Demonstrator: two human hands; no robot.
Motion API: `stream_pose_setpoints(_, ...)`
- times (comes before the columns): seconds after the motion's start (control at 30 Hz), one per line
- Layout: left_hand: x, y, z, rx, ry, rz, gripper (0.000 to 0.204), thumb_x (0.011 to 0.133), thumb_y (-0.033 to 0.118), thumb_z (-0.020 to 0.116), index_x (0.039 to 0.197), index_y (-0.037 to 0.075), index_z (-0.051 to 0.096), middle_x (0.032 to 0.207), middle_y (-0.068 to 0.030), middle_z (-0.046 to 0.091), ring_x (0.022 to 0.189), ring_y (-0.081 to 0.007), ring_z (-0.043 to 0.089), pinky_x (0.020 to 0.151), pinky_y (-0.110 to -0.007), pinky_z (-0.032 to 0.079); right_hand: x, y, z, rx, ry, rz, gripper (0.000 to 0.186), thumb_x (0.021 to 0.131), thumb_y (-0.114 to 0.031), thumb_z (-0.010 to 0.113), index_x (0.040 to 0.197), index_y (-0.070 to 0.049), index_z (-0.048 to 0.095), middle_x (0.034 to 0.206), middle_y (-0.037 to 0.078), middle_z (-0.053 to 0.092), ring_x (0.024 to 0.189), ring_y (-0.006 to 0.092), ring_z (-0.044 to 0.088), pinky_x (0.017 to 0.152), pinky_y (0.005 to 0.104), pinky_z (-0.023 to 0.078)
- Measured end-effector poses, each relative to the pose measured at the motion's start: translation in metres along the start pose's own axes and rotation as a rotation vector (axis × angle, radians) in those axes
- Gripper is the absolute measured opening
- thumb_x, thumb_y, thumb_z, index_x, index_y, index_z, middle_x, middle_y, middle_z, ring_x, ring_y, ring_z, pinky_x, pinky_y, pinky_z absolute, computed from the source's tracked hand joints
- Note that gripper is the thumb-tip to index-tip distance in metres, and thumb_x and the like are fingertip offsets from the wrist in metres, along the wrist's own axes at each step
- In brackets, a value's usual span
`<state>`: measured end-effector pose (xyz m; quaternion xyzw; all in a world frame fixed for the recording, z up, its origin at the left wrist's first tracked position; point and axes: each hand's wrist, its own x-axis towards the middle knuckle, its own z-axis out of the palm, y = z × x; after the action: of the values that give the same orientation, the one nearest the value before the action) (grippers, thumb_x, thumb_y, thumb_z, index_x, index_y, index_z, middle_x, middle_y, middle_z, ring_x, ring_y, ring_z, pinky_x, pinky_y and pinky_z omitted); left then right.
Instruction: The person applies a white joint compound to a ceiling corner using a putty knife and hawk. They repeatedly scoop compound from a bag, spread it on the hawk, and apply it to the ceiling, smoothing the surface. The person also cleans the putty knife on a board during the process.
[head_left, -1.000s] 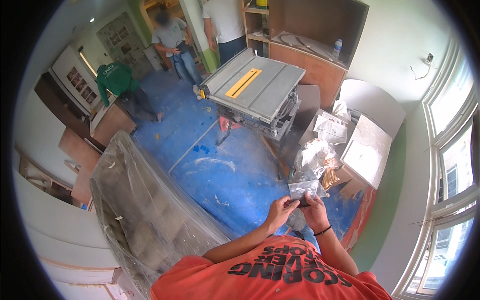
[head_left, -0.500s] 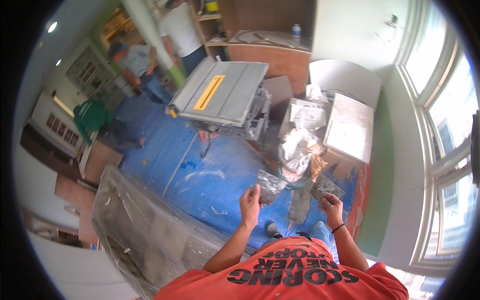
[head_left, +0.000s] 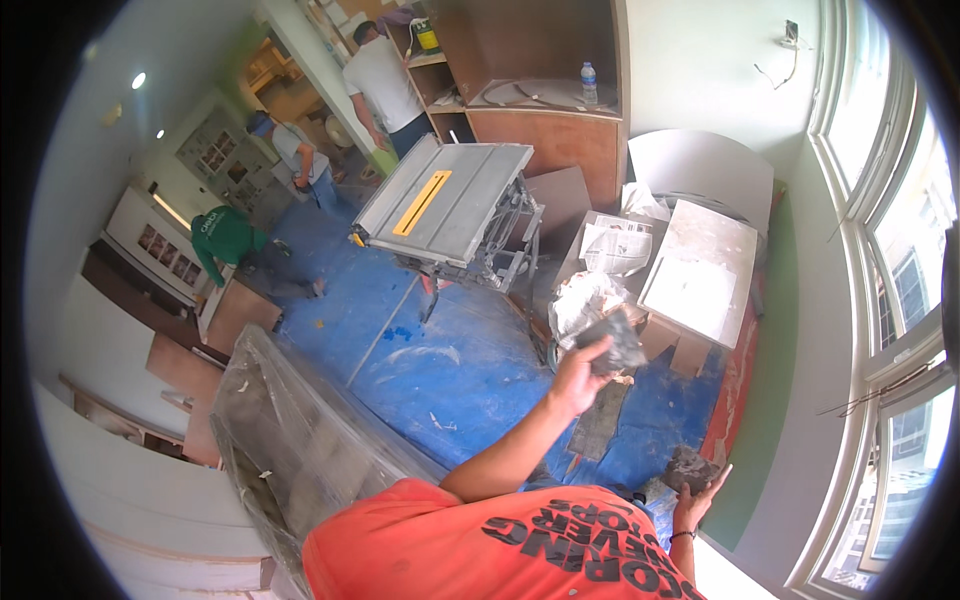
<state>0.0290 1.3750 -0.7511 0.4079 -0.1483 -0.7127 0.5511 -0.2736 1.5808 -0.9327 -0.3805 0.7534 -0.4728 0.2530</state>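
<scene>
My left hand grips a dark grey, flat, squarish piece by its edge, thumb on top. It is raised in front of a white crumpled plastic bag. Lower and to the right, my right hand holds a second dark grey piece, rough and mottled, with some fingers stretched out beside it. Below the left hand's piece, a long grey strip lies on the blue floor sheet. What the pieces are made of is unclear.
A grey table saw with a yellow insert stands ahead. Plastic-wrapped furniture lies at left. Boards and newspaper are ahead right, near windows. Several people work at far left, one in green.
My left hand has swung right and forward with its piece, over toward the bag. My right hand has moved down and to the right with its piece. The view has shifted slightly.
</scene>
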Motion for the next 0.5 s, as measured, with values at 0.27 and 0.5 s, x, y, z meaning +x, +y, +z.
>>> stream_pose_setpoints(0.27,0.013,-0.113,0.100,0.081,-0.089,-0.289,0.026,0.095,0.024,0.075,0.118,0.015,0.067,0.108,0.0022,0.072,0.096,-0.0112,0.069,0.073,-0.034,0.057,0.096,0.046,-0.086,0.345,-0.241,0.159,0.043,0.090,-0.003,0.073,0.131,0.002,0.062,0.109,0.006,0.071,0.090,0.0110,0.063,0.079,0.0285,0.052)
stream_pose_setpoints(0.5,0.028,-0.141,0.119,0.396,-0.144,-0.311,0.020,0.096,0.019,0.074,0.112,0.008,0.072,0.104,-0.0009,0.075,0.089,-0.0114,0.071,0.078,-0.034,0.058,0.167,0.064,-0.103,0.707,-0.216,0.624,0.022,0.099,-0.014,0.060,0.120,-0.006,0.062,0.100,0.006,0.069,0.076,0.0245,0.074,0.057,0.0426,0.065)
